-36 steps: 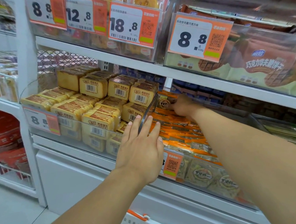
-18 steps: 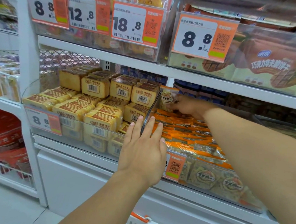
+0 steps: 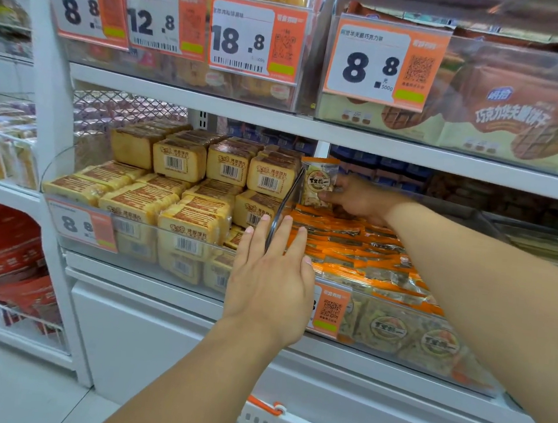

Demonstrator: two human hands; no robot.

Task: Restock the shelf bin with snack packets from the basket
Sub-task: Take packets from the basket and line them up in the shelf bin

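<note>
Right hand [image 3: 358, 199] apparently pinches snack packet [image 3: 318, 181] upright.

White metal shelf [image 3: 364, 138], frame centre: clear plastic bins of yellow cake packets [image 3: 141, 198] and orange snack packets [image 3: 362, 254].

Both forearms bare, no sleeves in frame. Left hand [image 3: 268, 279] centre frame, right hand [image 3: 358, 199] upper centre: no rings, watch or gloves. Fingers [image 3: 280, 235] have short plain nails.
</note>
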